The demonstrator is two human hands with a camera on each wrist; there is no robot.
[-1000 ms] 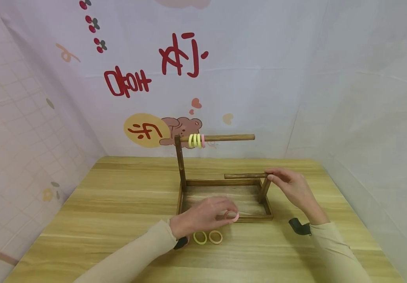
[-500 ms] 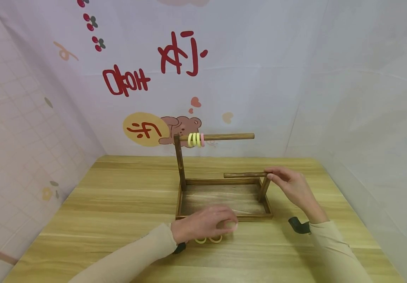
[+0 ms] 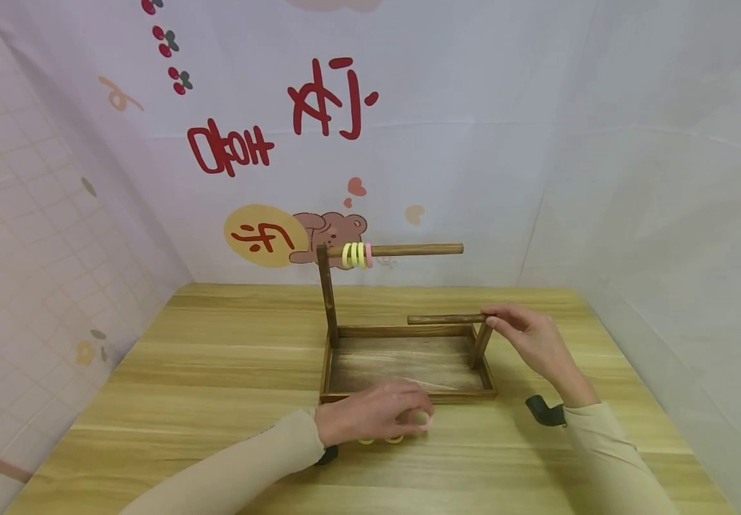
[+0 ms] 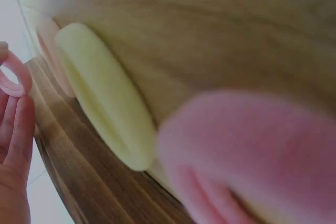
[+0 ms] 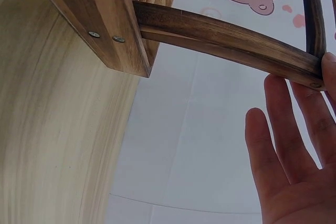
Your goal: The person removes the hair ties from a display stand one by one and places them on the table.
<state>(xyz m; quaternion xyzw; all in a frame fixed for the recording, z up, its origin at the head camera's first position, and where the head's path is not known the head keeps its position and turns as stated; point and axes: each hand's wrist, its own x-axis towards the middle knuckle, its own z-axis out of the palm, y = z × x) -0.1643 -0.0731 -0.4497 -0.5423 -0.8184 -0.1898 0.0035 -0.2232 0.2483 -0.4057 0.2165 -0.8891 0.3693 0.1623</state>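
Note:
My left hand (image 3: 377, 413) pinches a pink hair tie (image 4: 20, 74) in its fingertips, just in front of the wooden rack's tray (image 3: 463, 394). Beneath that hand lie a yellow hair tie (image 4: 105, 98), a peach one (image 4: 52, 56) and, closest to the left wrist camera, another pink one (image 4: 252, 145); the hand mostly covers them in the head view. My right hand (image 3: 528, 340) holds the rack where its lower bar (image 3: 444, 320) joins the short post (image 5: 226, 40), thumb and fingers at that corner. Several yellow hair ties (image 3: 354, 254) and a pink one (image 3: 369, 255) hang on the upper bar (image 3: 422, 249).
The tall post (image 3: 328, 300) rises from the tray's left end. Wood-grain tabletop (image 3: 235, 343) extends around the rack. A white printed cloth (image 3: 473, 143) hangs behind and at the sides. Dark wrist straps (image 3: 544, 410) show at both wrists.
My left hand has come down and nearer with the pink hair tie, from over the tray's front edge to in front of it, covering more of the loose ones. My right hand stays put.

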